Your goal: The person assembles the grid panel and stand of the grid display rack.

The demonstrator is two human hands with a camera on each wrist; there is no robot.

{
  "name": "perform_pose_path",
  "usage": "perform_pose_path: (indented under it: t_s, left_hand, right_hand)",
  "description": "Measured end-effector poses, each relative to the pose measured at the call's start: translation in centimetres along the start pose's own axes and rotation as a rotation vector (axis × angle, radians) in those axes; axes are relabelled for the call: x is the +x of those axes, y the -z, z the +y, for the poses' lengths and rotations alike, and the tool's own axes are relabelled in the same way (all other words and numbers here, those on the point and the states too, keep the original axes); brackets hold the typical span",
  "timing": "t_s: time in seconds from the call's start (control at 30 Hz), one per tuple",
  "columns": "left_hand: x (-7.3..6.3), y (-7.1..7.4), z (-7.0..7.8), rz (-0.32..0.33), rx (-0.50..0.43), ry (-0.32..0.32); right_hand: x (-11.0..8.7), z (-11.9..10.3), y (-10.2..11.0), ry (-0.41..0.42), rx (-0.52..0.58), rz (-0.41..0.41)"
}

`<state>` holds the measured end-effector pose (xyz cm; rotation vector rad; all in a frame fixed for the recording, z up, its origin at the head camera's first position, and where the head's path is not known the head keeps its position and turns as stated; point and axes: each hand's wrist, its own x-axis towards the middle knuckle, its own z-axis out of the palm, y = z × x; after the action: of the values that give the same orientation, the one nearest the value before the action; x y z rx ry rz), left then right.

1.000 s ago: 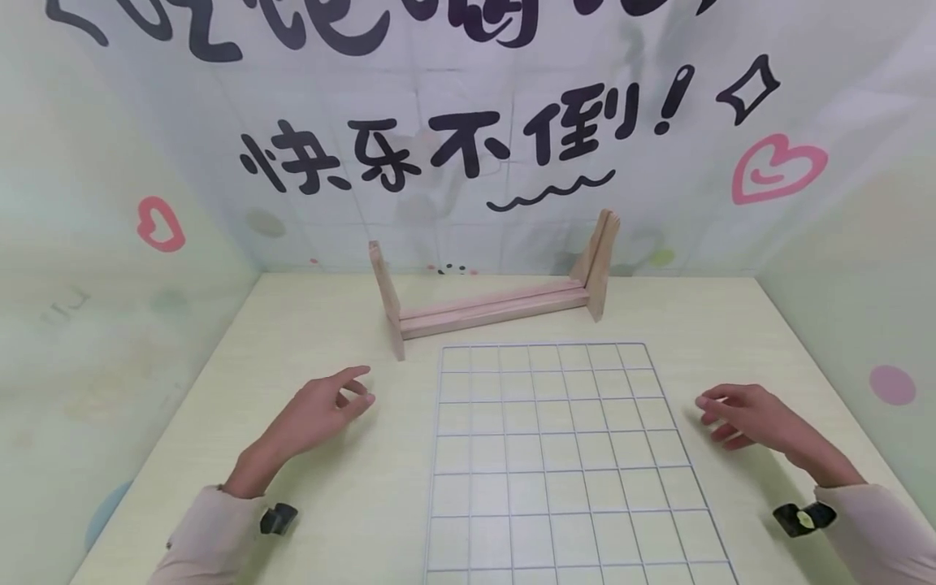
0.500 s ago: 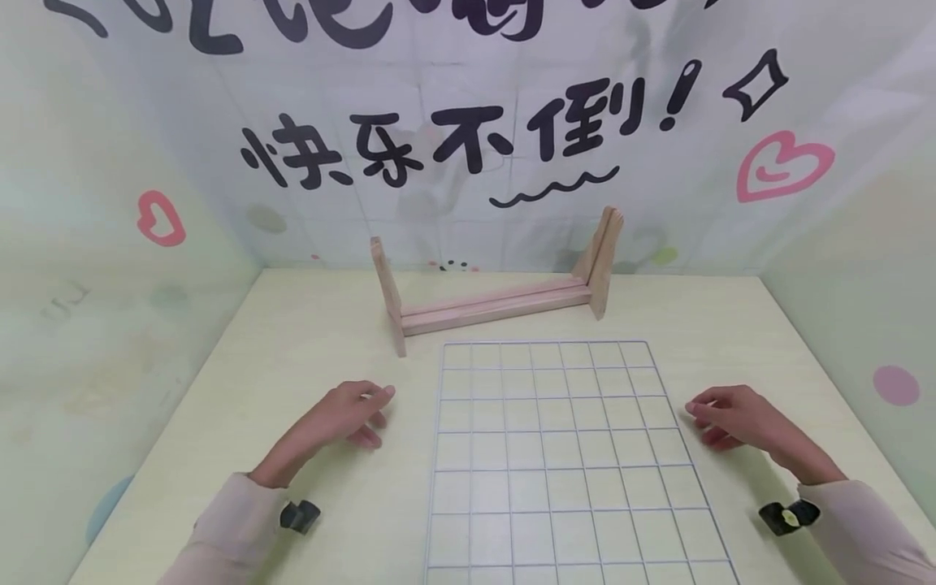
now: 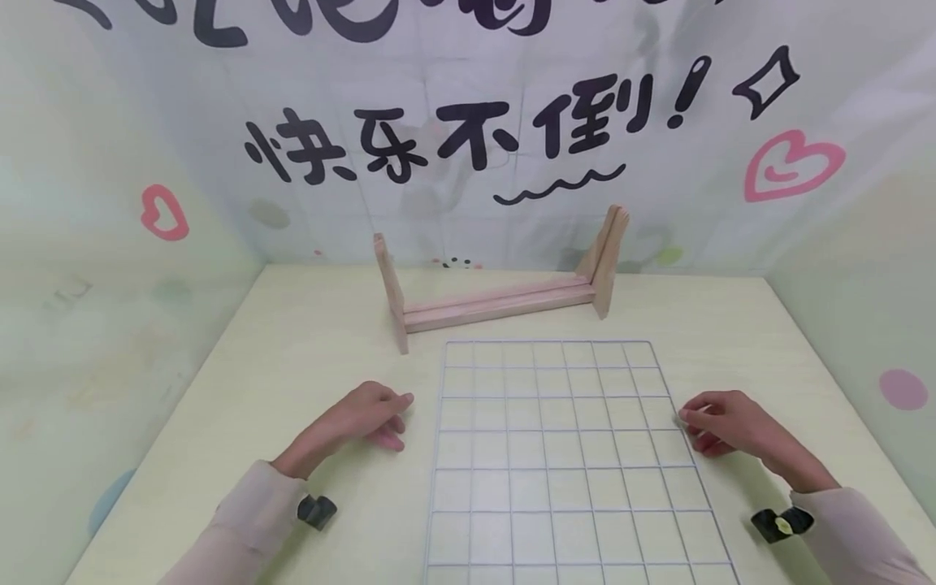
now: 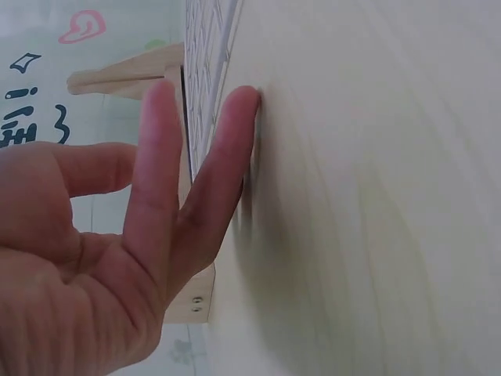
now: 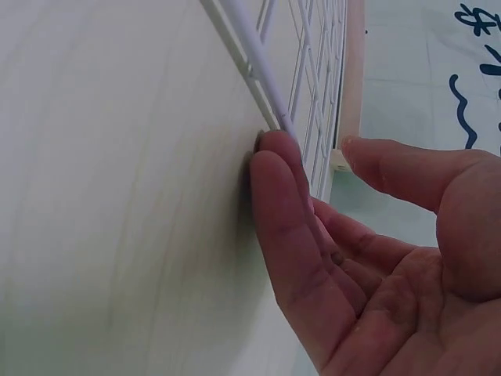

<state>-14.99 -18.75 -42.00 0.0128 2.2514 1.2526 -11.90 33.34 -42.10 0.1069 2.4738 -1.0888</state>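
Note:
A white wire grid panel (image 3: 543,431) lies flat on the table in the head view. My left hand (image 3: 371,416) is beside its left edge, a gap between them, holding nothing. The left wrist view has that hand's fingers (image 4: 160,172) extended and spread just over the tabletop. At the right edge of the panel is my right hand (image 3: 734,424). Its fingertips (image 5: 275,168) meet or nearly meet the border wire (image 5: 262,66) in the right wrist view, low by the table. The right thumb stands apart from the fingers, not pinching the wire.
Behind the panel stands a wooden stand (image 3: 500,310) with two uprights and a long crossbar, set slightly askew. A printed cloth backdrop (image 3: 468,227) closes off the back and sides of the pale table (image 3: 307,317).
My left hand has moved right, toward the panel's left edge, with its wrist turned. My right hand has shifted slightly left to the panel's right edge. Panel and stand stay put.

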Motion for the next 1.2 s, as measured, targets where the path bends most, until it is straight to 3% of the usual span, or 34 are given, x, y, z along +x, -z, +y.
perform_pose_path:
  t_s: [0.57,0.83,1.2]
  left_hand:
    - [1.5,-1.6,1.6,-0.052,-0.143,0.000]
    - [2.1,-2.2,1.6,-0.018,-0.094,0.007]
    - [1.7,-3.5,2.1,0.004,-0.149,0.009]
  right_hand:
    - [0.1,-0.5,-0.6,0.003,-0.029,0.020]
    - [0.2,-0.5,-0.6,-0.007,-0.038,0.023]
    - [0.6,-0.1,-0.8,-0.013,-0.028,0.026]
